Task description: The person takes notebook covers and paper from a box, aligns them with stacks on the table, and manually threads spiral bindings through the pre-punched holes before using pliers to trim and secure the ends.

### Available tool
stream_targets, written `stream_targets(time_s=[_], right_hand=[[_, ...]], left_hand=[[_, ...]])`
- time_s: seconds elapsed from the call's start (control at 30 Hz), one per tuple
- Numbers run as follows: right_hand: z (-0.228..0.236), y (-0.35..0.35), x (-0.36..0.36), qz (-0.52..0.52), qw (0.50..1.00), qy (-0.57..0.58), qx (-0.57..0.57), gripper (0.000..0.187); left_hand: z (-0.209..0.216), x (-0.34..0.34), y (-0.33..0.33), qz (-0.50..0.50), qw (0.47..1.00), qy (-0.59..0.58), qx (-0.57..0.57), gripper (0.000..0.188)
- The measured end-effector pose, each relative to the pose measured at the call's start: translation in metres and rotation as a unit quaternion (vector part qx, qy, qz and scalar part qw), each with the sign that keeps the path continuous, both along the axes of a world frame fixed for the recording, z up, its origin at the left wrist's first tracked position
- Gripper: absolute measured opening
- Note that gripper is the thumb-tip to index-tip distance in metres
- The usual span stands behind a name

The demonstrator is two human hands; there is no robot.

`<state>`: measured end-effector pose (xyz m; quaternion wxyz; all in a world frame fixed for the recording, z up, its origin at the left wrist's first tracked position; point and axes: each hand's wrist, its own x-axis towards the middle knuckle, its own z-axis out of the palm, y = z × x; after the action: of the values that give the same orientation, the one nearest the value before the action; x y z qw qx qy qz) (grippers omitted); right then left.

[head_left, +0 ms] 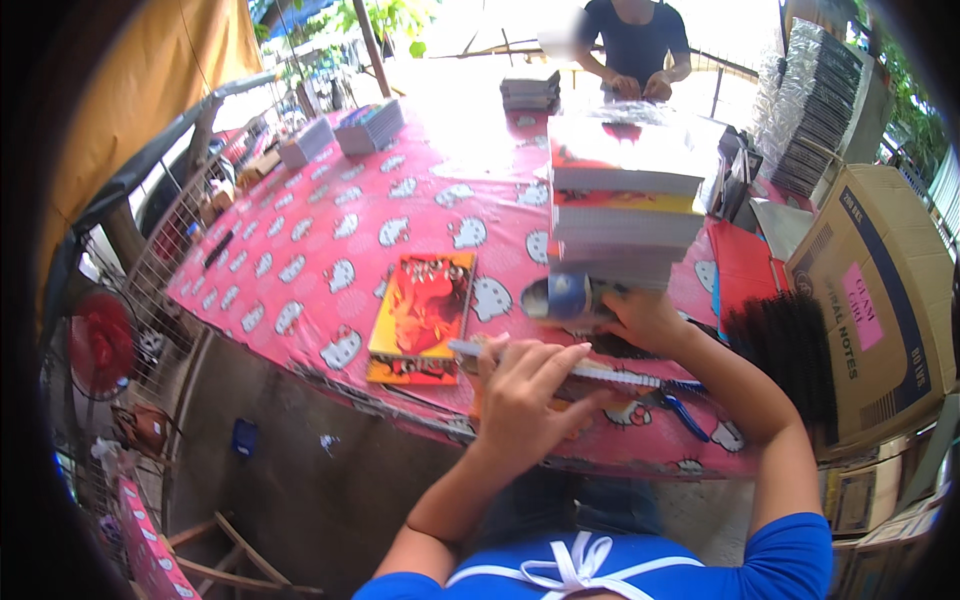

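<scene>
My left hand (525, 400) is closed over a notebook (625, 377) standing on edge near the table's front, with a row of holes along its upper edge. My right hand (645, 322) is at the foot of a tall stack of notebooks (625, 235), beside a rounded blue and grey thing (568, 297) whose kind I cannot make out. Its fingertips are partly hidden, so its grip is unclear. Left of my hands lies a yellow and red notebook (425, 308), overlapping another. A blue-handled hand tool, apparently pliers (686, 418), lies right of the held notebook.
A pink patterned cloth (340, 290) covers the table. Black spiral coils (785, 350) and a cardboard box (880, 310) stand at the right. More notebook stacks (370, 127) sit at the far left. Across the table stands another person (637, 45), hands together. A red fan (100, 345) is at the left.
</scene>
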<state>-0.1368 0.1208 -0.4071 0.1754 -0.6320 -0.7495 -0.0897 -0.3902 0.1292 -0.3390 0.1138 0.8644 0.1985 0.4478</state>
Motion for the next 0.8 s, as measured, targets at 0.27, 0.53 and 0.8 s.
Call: stream_targets(time_s=[0.27, 0.53, 0.8], right_hand=[[0.032, -0.061, 0.035, 0.035, 0.857, 0.513, -0.044, 0.021], [0.067, -0.081, 0.015, 0.225, 0.801, 0.554, -0.030, 0.028], [0.043, -0.061, 0.007, 0.144, 0.812, 0.565, -0.031, 0.049]], left_hand=[[-0.020, 0.005, 0.001, 0.002, 0.999, -0.052, -0.002, 0.027], [-0.022, 0.010, 0.003, -0.010, 0.997, -0.077, -0.031, 0.028], [-0.013, -0.022, 0.018, 0.109, 0.991, -0.010, -0.080, 0.048]])
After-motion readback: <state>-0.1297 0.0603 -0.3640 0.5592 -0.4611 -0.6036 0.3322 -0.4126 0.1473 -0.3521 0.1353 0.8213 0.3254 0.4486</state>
